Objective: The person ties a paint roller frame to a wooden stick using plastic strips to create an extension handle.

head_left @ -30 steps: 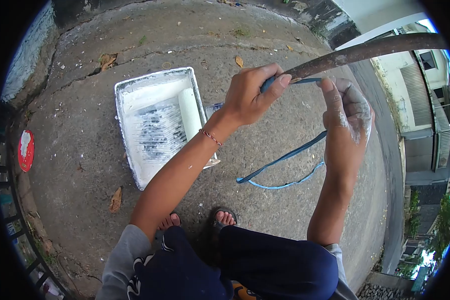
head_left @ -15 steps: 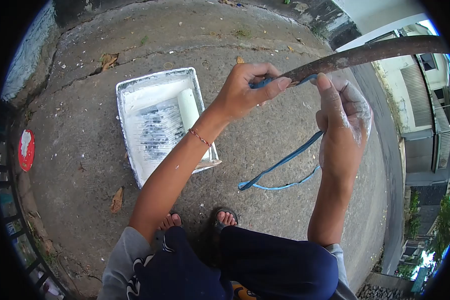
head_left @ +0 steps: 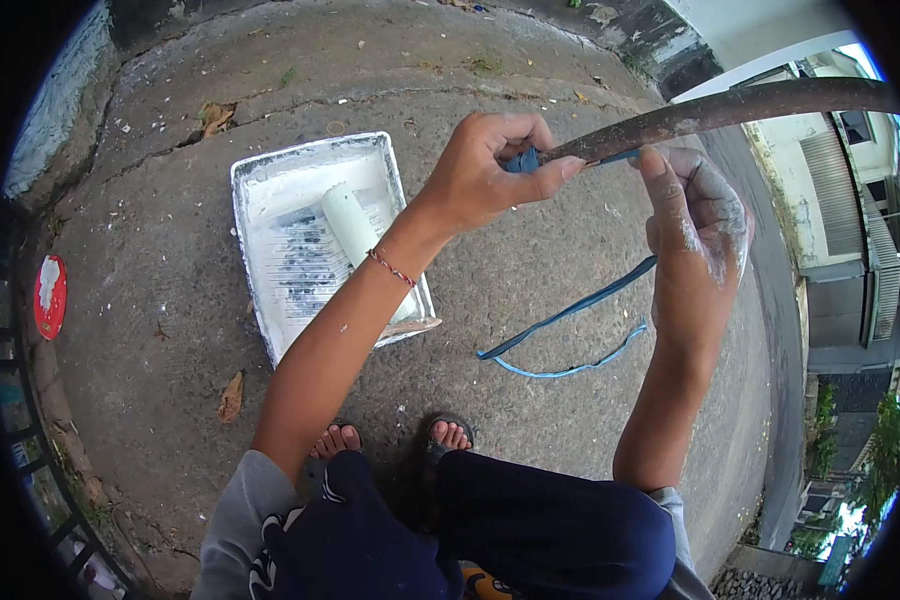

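My left hand [head_left: 515,165] is closed around the near end of a long brown pole [head_left: 730,110], where a blue strip is wound. Stretched from there, the blue strip [head_left: 620,157] runs short and taut along the pole's underside to my right hand [head_left: 700,215]. Thumb and fingers of the right hand, smeared with white paint, pinch it. A loose loop of the same strip [head_left: 570,312] hangs below the right hand. Under my left forearm, a white paint tray [head_left: 260,290] lies on the ground with a pale paint roller [head_left: 350,220] in it, partly hidden by the arm.
A red lid with white paint [head_left: 50,297] lies at the far left, near a dark metal fence [head_left: 20,420]. Dry leaves [head_left: 231,397] are scattered over the rough concrete [head_left: 530,430]. Walls stand at the back, buildings at the right. My sandalled feet [head_left: 451,432] are below.
My right hand has moved slightly right, drawing the strip straighter along the pole. The hanging loop has shifted and widened. In the tray, the roller's upper end has swung left.
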The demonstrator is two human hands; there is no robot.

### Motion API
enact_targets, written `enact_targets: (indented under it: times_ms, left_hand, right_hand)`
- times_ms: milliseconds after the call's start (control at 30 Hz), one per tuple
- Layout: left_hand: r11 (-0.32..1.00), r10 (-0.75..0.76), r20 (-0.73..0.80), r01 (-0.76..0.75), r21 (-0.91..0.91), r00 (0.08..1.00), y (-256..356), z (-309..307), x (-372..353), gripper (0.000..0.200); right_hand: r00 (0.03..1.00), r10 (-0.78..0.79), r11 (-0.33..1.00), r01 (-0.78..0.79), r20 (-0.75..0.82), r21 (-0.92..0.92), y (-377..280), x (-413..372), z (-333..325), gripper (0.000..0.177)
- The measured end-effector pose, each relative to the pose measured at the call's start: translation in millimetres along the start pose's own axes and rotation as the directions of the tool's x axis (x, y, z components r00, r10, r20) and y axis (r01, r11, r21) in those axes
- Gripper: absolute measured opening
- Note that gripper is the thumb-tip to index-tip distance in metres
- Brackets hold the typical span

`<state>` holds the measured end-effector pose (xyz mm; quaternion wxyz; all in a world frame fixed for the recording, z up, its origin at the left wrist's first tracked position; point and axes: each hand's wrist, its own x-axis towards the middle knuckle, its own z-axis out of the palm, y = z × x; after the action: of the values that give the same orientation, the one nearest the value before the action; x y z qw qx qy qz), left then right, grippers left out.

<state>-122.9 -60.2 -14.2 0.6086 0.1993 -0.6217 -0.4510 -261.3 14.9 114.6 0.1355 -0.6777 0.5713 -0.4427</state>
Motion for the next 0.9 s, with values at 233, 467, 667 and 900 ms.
enact_targets:
  times_ms: [233, 467, 667, 900]
  left_hand:
    - [1.000, -0.006, -0.012, 0.006, 0.012, 1.000, 3.7, 1.5, -1.9, 0.026]
    - [0.996, 0.048, -0.044, -0.045, 0.074, 0.998, 4.2, 2.1, -4.1, 0.026]
    - [0.975, 0.039, -0.040, -0.029, 0.220, 0.998, 10.2, 2.8, -5.2, 0.027]
    - [0.989, 0.038, -0.074, -0.026, 0.149, 0.997, 7.1, 3.7, -6.1, 0.027]
  right_hand:
    - [0.985, 0.167, 0.952, -0.174, 0.050, 0.251, 9.8, -1.4, 0.0, 0.017]
    - [0.947, 0.312, 0.691, -0.281, 0.076, 0.666, 2.5, -21.2, 14.1, 0.016]
    - [0.970, 0.233, 0.890, -0.181, -0.076, 0.418, -0.6, -35.7, 28.2, 0.016]
    - [0.986, 0.149, 0.932, -0.116, -0.070, 0.343, 12.8, -35.1, 24.1, 0.015]
